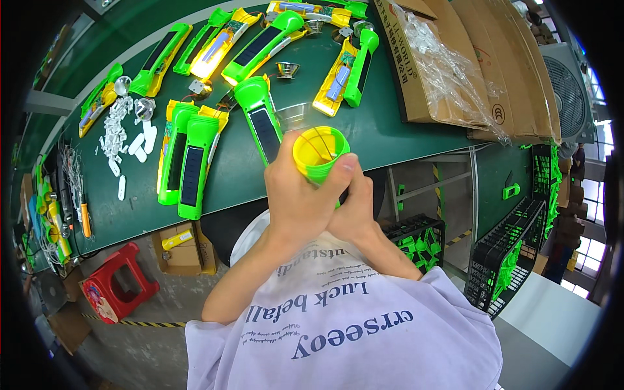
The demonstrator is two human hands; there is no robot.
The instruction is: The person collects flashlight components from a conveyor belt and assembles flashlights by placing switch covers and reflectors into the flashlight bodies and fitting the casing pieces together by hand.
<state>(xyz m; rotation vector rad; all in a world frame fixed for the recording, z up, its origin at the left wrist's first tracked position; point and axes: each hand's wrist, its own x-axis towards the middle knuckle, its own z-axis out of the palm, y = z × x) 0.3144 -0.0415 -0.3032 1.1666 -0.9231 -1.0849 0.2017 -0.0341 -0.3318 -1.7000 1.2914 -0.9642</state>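
A yellow-and-green flashlight housing [316, 170] is held upright in front of my chest, its round mouth facing up. Thin wires show inside the mouth. My left hand [296, 198] wraps around its left side, and my right hand [356, 203] closes on the right with the thumb along the rim. The lower part of the housing is hidden behind my fingers. Just beyond the mouth is a clear, cup-shaped piece [294, 116], perhaps a reflector; whether it touches my left hand I cannot tell. A green flashlight shell with a dark solar panel [263, 127] lies beside my left hand.
Several green and yellow flashlight halves [266, 49] are spread over the green table [260, 170]. Small white parts [117, 123] lie in a pile at left, near an orange-handled tool [85, 220]. Cardboard [448, 71] stands at right. Below are a red stool [120, 283] and black crates [510, 257].
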